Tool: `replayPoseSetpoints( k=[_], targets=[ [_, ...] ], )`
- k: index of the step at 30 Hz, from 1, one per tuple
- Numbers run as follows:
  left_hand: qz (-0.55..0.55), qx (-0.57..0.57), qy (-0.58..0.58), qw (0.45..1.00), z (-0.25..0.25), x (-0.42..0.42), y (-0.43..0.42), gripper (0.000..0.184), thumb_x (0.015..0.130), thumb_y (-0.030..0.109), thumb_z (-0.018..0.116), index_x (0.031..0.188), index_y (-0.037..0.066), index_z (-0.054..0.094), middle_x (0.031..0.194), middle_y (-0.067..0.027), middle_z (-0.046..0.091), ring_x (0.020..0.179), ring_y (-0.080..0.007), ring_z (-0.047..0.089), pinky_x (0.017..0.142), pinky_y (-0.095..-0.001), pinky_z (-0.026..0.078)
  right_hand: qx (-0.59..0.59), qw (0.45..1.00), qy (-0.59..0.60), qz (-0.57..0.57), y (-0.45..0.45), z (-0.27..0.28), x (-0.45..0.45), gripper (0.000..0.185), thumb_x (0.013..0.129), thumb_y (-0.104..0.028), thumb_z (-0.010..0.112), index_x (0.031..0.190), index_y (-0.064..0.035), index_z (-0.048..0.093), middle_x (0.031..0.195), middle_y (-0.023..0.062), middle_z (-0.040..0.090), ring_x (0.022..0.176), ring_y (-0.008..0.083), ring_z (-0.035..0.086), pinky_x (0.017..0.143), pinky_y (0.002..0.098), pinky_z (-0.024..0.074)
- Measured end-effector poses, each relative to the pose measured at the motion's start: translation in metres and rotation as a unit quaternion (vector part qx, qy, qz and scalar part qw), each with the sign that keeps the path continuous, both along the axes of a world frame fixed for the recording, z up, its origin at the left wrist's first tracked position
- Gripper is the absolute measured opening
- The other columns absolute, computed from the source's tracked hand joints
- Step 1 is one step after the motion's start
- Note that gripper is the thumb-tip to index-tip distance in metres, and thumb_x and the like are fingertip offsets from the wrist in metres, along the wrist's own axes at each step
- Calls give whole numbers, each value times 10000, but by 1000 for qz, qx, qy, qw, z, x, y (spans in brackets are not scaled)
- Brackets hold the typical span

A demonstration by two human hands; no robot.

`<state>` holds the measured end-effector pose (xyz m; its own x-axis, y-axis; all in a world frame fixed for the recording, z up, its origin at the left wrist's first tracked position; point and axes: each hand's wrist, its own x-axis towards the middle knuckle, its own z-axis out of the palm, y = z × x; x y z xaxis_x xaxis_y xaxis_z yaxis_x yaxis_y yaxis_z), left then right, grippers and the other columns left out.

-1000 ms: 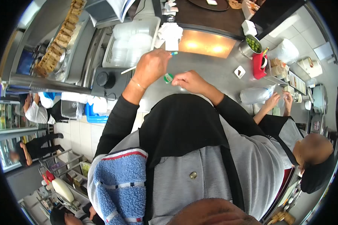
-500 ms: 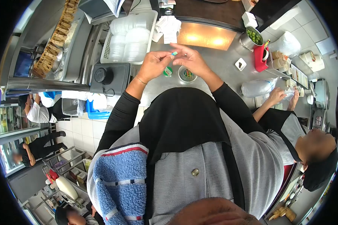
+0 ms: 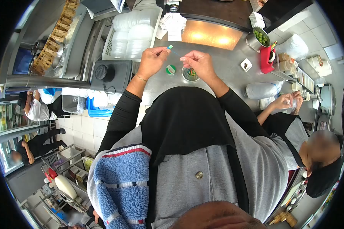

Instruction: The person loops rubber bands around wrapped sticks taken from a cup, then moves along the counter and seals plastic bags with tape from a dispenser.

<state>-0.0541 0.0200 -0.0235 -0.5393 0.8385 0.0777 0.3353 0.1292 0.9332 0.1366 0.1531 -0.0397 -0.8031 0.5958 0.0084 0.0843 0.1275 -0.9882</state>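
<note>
My left hand (image 3: 153,61) pinches a small green and blue item (image 3: 169,47) above the steel counter (image 3: 221,68). To its right my right hand (image 3: 198,65) is raised with thumb and fingertips together; whatever may be between them is too small to make out. Below my right hand stands a round clear container (image 3: 190,74) with small coloured pieces inside, partly covered by the hand. Left of that container lies a green round thing (image 3: 171,69) with a pale label, touched by neither hand.
A white basket (image 3: 107,49) of clear plastic containers stands at the back left, near a dark grey device (image 3: 120,72). Pot of green fruit (image 3: 259,38), red holder (image 3: 266,61) and small white dish (image 3: 246,65) are on the right. A co-worker's hands (image 3: 288,101) hold clear plastic.
My right hand came over the round container, met my left hand, then drew back right. My left hand still pinches the small item. The co-worker's hands shifted slightly.
</note>
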Motion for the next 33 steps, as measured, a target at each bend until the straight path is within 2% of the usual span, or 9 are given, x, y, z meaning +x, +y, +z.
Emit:
replayPoseSetpoints(
  k=[5, 9, 11, 13, 17, 20, 23, 24, 33],
  targets=[
    [-7, 10, 136, 991, -1, 0, -4, 173, 979, 146, 722, 1052, 3, 789, 761, -72, 722, 661, -131, 647, 636, -293, 517, 340, 935, 15, 98, -1, 29, 7, 112, 977, -139, 689, 1037, -50, 721, 915, 94, 749, 800, 213, 741, 727, 341, 582],
    [-95, 60, 342, 933, 1, 7, -4, 145, 949, 133, 722, 995, 4, 772, 857, -142, 734, 740, -305, 704, 700, -390, 567, 548, 818, 63, 160, 17, 89, -4, 114, 964, -158, 683, 1036, -71, 702, 876, 124, 712, 806, 300, 712, 710, 383, 565],
    [-148, 58, 357, 921, 19, 26, -6, 135, 936, 134, 724, 972, 10, 766, 896, -158, 732, 793, -365, 704, 730, -423, 577, 454, 869, 44, 193, 48, 97, -29, 185, 990, -238, 678, 1032, -58, 686, 915, 108, 729, 773, 264, 697, 746, 362, 562],
    [-156, 75, 349, 921, 37, 43, -7, 127, 935, 133, 729, 973, 17, 763, 885, -155, 728, 794, -355, 709, 728, -418, 577, 230, 951, 63, 195, 86, 41, -59, 211, 1021, -265, 656, 1038, -57, 681, 882, 62, 716, 754, 189, 677, 722, 332, 550],
    [-84, 101, 354, 926, 61, 37, -12, 101, 934, 136, 714, 951, 43, 751, 894, -129, 734, 802, -349, 703, 721, -430, 579, -64, 979, 69, 181, 62, -58, -42, 173, 1046, -201, 603, 1028, -48, 681, 851, -6, 680, 734, 103, 634, 696, 281, 530],
    [-52, 96, 373, 921, 43, 13, -16, 104, 929, 115, 728, 957, 17, 752, 893, -151, 733, 813, -354, 712, 734, -421, 579, 51, 980, -49, 187, 10, -33, 1, 56, 974, -95, 661, 977, -39, 667, 847, 5, 670, 739, 115, 615, 691, 296, 514],
    [-43, 53, 364, 929, 31, 7, -14, 124, 939, 108, 726, 983, -5, 754, 909, -176, 738, 815, -363, 715, 741, -414, 577, 250, 941, 3, 229, -6, 41, 16, 67, 947, -103, 674, 934, -42, 652, 815, 48, 667, 709, 184, 630, 677, 338, 507],
    [-39, 66, 354, 932, 28, 7, -10, 132, 945, 108, 722, 993, -10, 754, 909, -180, 738, 805, -360, 714, 736, -410, 575, 301, 926, 13, 229, -5, 60, 15, 83, 904, -127, 683, 905, -53, 645, 794, 127, 664, 703, 302, 645, 651, 406, 497],
    [23, 56, 245, 968, 33, -2, -2, 155, 960, 127, 708, 1000, -12, 765, 904, -182, 739, 786, -353, 710, 733, -397, 568, 337, 923, 10, 183, 0, 42, 14, 113, 936, -161, 676, 922, -54, 642, 843, 98, 668, 789, 305, 657, 700, 404, 517]
  ],
)
